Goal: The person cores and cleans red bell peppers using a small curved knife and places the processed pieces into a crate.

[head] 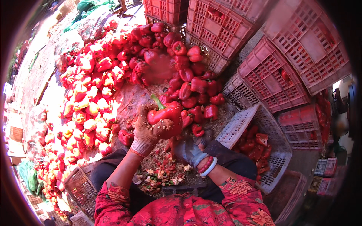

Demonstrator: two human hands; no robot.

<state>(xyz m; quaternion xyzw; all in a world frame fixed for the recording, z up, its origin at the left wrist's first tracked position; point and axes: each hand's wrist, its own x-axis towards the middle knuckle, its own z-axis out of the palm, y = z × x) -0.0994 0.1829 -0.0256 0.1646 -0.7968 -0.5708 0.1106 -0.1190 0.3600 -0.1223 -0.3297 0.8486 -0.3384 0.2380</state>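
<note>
A whole red bell pepper (174,113) with a green stem is gripped in my left hand (147,127). That hand wears an orange knit work glove dotted with seeds. My right hand (189,151), in a grey-blue glove, is blurred just below and right of the pepper; whether its fingers hold anything cannot be made out. Between my knees lie pepper cores and seeds (161,176) on the ground. By my right knee, a tilted pale plastic crate (273,169) contains opened red pepper pieces (251,144).
A large heap of red peppers (99,67) spreads ahead and to the left, partly in bright sun. Stacked red plastic crates (220,28) rise at the front right. Another crate (80,189) stands by my left knee. Green net bags (28,176) lie at far left.
</note>
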